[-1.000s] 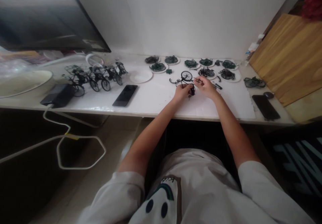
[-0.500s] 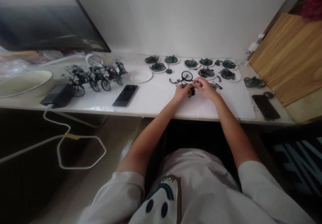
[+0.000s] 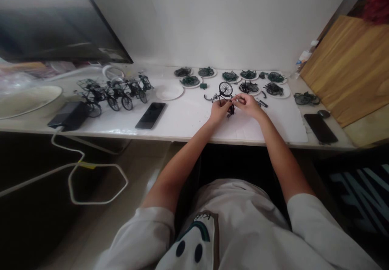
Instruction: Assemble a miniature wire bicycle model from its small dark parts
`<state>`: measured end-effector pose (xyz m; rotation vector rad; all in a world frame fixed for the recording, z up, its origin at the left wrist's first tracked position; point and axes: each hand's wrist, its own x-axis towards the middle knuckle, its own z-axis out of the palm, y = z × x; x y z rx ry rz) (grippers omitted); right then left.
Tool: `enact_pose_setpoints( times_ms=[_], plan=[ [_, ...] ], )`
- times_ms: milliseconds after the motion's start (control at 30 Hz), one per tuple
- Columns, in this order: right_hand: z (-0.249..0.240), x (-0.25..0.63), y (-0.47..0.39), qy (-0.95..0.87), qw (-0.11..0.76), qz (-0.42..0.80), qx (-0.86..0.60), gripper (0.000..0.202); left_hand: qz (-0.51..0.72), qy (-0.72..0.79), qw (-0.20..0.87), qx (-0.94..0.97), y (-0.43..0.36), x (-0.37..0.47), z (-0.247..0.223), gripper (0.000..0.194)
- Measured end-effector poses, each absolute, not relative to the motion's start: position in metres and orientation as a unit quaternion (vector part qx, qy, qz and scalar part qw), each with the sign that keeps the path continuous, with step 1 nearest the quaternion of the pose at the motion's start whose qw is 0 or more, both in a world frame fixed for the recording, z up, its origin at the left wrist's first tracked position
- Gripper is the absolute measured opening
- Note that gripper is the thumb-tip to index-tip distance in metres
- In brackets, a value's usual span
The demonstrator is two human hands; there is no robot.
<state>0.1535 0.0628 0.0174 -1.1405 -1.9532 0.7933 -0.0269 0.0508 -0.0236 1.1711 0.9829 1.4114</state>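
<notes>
A small dark model bicycle (image 3: 225,89) is between my hands over the white board (image 3: 185,116), one spoked wheel sticking up beyond my fingers. My left hand (image 3: 220,110) is closed on its frame from the left. At the right, my right hand (image 3: 246,104) has its fingers pinched together against the bicycle's middle; whatever tiny piece they grip is hidden. A curved dark part (image 3: 209,97) lies just left of the wheel. Dark and green bicycle parts (image 3: 249,86) fill several white plates behind my hands.
Several assembled model bicycles (image 3: 121,94) stand at the left, beside a black box (image 3: 69,115) with a white cable. A phone (image 3: 151,115) and a bare white plate (image 3: 169,92) lie nearer the middle. Another dark phone (image 3: 321,128) rests at the right, near a wooden panel (image 3: 349,71).
The fingers of my right hand have shifted slightly at the bicycle. My left hand keeps its grip, and the view has moved a little.
</notes>
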Motion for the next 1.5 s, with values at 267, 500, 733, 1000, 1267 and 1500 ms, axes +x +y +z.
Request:
enact_pose_setpoints(
  times_ms=[267, 500, 733, 1000, 1267, 1500],
  plan=[
    [0.010, 0.158, 0.070, -0.702, 0.395, 0.439, -0.398, 0.051, 0.583, 0.394, 0.494, 0.510, 0.055, -0.025, -0.030, 0.015],
    [0.015, 0.160, 0.067, -0.682, 0.396, 0.463, -0.405, 0.045, 0.586, 0.393, 0.455, 0.544, 0.053, -0.025, -0.030, 0.012],
    [0.012, 0.159, 0.069, -0.684, 0.403, 0.457, -0.402, 0.040, 0.579, 0.398, 0.473, 0.531, 0.052, -0.024, -0.027, 0.011],
    [0.004, 0.161, 0.077, -0.706, 0.395, 0.439, -0.392, 0.038, 0.567, 0.409, 0.463, 0.545, 0.051, -0.025, -0.028, 0.013],
    [0.003, 0.160, 0.078, -0.728, 0.392, 0.416, -0.378, 0.039, 0.573, 0.420, 0.444, 0.546, 0.049, -0.023, -0.026, 0.009],
    [0.005, 0.159, 0.076, -0.739, 0.391, 0.406, -0.368, 0.038, 0.577, 0.417, 0.450, 0.539, 0.051, -0.024, -0.027, 0.010]
  ],
)
